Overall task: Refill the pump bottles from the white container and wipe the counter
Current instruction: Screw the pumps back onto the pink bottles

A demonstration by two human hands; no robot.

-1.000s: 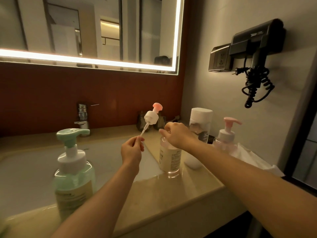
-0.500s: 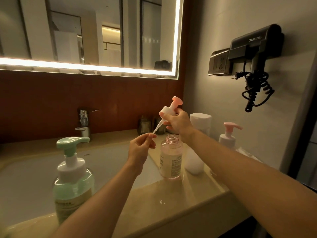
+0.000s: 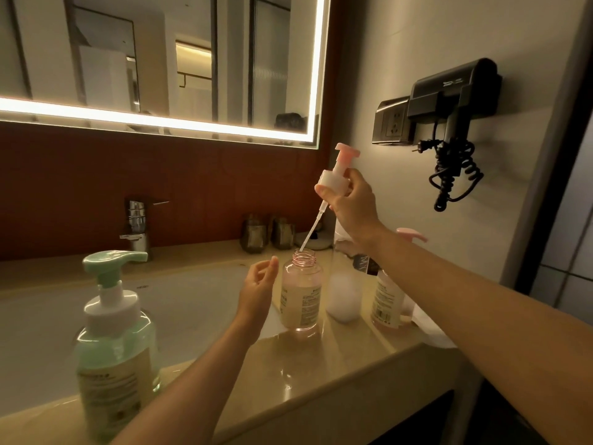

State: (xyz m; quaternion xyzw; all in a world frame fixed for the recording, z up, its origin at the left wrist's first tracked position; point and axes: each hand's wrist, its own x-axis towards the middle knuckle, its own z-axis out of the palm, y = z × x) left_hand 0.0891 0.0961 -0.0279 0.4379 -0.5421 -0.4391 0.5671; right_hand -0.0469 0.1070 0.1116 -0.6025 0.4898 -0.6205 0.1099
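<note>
An uncapped pink bottle (image 3: 301, 292) stands on the counter (image 3: 346, 358) at mid-frame. My right hand (image 3: 353, 203) grips a pink-topped pump head (image 3: 337, 173) above it, and the tip of the pump's thin tube sits at the bottle's mouth. My left hand (image 3: 258, 290) hovers open just left of the bottle, holding nothing. The white container (image 3: 345, 284) stands right of the bottle, partly hidden by my right arm. A second pink pump bottle (image 3: 390, 300) is behind that arm. A green pump bottle (image 3: 115, 345) stands near the front left.
A sink basin (image 3: 179, 309) lies left of the bottles, with a chrome tap (image 3: 138, 226) behind it. Two dark cups (image 3: 268, 232) stand by the red back wall. A white cloth (image 3: 430, 329) lies at the counter's right end. A black hair dryer (image 3: 452, 123) hangs on the right wall.
My right hand took the pump head and lifted it upright over the open bottle. My left hand let go of the tube's end and dropped beside the bottle.
</note>
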